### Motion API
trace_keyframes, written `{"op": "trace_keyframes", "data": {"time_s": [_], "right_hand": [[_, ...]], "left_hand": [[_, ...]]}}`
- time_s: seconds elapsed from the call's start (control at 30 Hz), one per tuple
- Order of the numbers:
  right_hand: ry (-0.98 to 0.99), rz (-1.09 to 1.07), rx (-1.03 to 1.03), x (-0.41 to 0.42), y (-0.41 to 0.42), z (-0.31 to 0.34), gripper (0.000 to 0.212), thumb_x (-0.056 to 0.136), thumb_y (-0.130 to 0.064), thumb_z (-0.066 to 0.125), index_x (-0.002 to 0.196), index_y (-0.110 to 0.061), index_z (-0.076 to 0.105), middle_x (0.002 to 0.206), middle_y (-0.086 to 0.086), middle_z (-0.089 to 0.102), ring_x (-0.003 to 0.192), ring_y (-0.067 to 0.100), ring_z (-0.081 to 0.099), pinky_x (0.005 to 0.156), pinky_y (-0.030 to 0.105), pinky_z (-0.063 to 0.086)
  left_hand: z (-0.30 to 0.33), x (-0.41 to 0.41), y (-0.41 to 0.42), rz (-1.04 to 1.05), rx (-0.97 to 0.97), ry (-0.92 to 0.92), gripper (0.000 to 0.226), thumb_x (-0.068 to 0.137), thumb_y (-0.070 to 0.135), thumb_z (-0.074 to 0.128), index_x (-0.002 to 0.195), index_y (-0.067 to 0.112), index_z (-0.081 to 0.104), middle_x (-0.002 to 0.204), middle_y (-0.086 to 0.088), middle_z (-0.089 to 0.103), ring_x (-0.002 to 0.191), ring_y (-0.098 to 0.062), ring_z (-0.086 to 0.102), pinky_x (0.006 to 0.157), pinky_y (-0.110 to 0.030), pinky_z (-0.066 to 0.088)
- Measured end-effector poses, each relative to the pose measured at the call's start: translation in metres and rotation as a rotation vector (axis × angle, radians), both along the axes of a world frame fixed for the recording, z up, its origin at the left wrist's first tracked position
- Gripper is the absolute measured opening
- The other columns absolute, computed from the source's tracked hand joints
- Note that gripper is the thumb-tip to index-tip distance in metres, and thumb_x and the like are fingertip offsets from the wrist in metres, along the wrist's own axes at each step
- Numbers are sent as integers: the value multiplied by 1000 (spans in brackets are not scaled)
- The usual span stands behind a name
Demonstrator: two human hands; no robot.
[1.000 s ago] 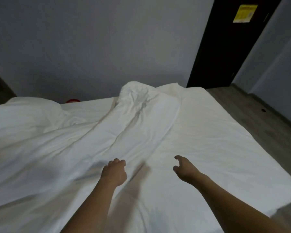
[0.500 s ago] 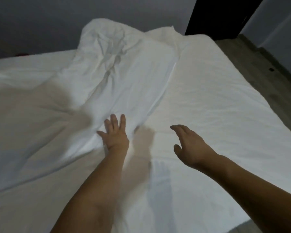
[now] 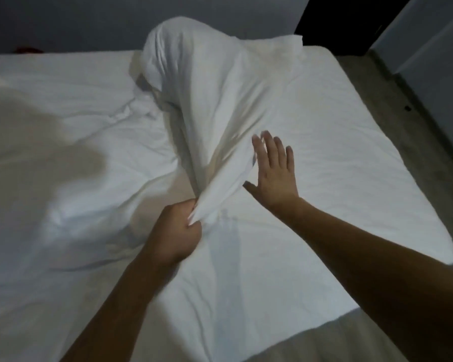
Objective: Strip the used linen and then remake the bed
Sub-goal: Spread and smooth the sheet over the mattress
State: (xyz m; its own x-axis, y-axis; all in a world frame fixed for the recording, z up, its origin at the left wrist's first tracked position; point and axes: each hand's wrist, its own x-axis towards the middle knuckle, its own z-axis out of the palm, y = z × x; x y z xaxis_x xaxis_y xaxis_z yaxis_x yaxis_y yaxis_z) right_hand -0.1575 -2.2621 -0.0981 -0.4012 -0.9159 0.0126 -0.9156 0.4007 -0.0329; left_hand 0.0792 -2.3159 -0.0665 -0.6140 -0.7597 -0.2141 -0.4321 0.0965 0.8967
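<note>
A white top sheet (image 3: 215, 100) lies bunched across the bed, rising in a tall fold toward the far wall. My left hand (image 3: 177, 228) grips a gathered edge of this sheet near the bed's middle and holds it a little above the surface. My right hand (image 3: 273, 171) is flat with its fingers spread, touching the sheet's right edge. Under both lies a smooth white fitted sheet (image 3: 338, 158) covering the mattress. More rumpled white linen (image 3: 50, 158) spreads over the bed's left half.
A grey wall runs behind the bed. A dark door (image 3: 343, 22) stands at the far right corner. Wood-look floor (image 3: 413, 118) runs along the bed's right side beside a grey wall. Something red (image 3: 28, 50) peeks over the far left edge.
My left hand went from lying flat on the sheet to gripping a bunch of it and pulling it up. My right hand moved forward and left to the sheet's edge, fingers spread.
</note>
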Motion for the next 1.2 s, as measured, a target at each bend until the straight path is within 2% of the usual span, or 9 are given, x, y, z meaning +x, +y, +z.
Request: {"op": "trace_keyframes", "data": {"time_s": [0.13, 0.27, 0.4, 0.57, 0.73, 0.8, 0.9, 1.07, 1.2], "right_hand": [[23, 81, -128, 15, -46, 7, 57, 76, -12, 52, 132, -18, 47, 139, 9, 46, 135, 33, 36, 114, 54, 21], [37, 400, -44, 35, -72, -23, 32, 73, -18, 44, 96, -8, 65, 83, 12, 61, 74, 37, 58, 71, 39, 45], [102, 462, 141, 81, -89, -75, 50, 77, -32, 31, 110, -20, 67, 93, 6, 67, 88, 34, 59, 78, 38, 38], [138, 369, 229, 110, -98, -113, 40, 83, -36, 33, 100, -19, 65, 95, 7, 69, 91, 32, 62, 77, 34, 35], [138, 490, 142, 96, -75, -65, 35, 75, -32, 37, 82, -18, 68, 56, 3, 58, 45, 29, 57, 48, 29, 42], [135, 513, 198, 94, -63, -30, 33, 77, -30, 38, 74, -15, 67, 53, 4, 58, 44, 30, 57, 48, 28, 44], [175, 464, 404, 85, -40, 33, 20, 84, -31, 49, 86, -19, 65, 77, 3, 69, 74, 30, 65, 64, 29, 39], [-181, 361, -18, 39, 0, 111, 20, 64, -10, 63, 82, -12, 57, 75, 5, 59, 68, 28, 54, 60, 29, 35], [-470, 13, -311, 28, 1, 114, 21, 74, -12, 54, 94, -16, 57, 93, 5, 62, 85, 24, 56, 68, 27, 36]], "left_hand": [[-13, 54, -3, -29, 229, 26, 19, 58, 29, 55, 74, 26, 66, 57, 19, 61, 53, 7, 51, 53, -14, 41], [-103, 96, -31, 151, 268, -93, 22, 64, 24, 48, 74, 18, 66, 62, 10, 64, 62, -8, 58, 58, -19, 43], [-195, 130, -38, 259, 260, -307, 46, 65, 30, 45, 98, 9, 69, 91, -15, 71, 89, -31, 66, 72, -31, 48], [-235, 132, -40, 250, 262, -491, 44, 74, 27, 54, 118, 21, 53, 115, -14, 62, 107, -35, 61, 90, -43, 50], [-167, 80, -6, 130, -448, -421, 105, 53, 32, 62, 150, 11, 27, 144, -17, 41, 129, -36, 42, 106, -53, 35], [-133, 54, 1, 72, -437, -415, 84, 60, 29, 62, 140, 16, 42, 129, -14, 55, 120, -33, 52, 103, -51, 40], [-67, 35, -3, 88, -159, -404, 17, 72, 15, 57, 89, 18, 56, 83, -8, 66, 85, -36, 64, 71, -36, 49], [72, 32, 26, -96, -320, -191, 7, 76, 20, 53, 72, 18, 49, 80, -10, 67, 82, -36, 61, 66, -32, 43], [135, 62, 32, 0, -300, -78, 9, 69, 30, 44, 61, 27, 47, 73, -4, 59, 71, -34, 60, 53, -30, 37]]}}
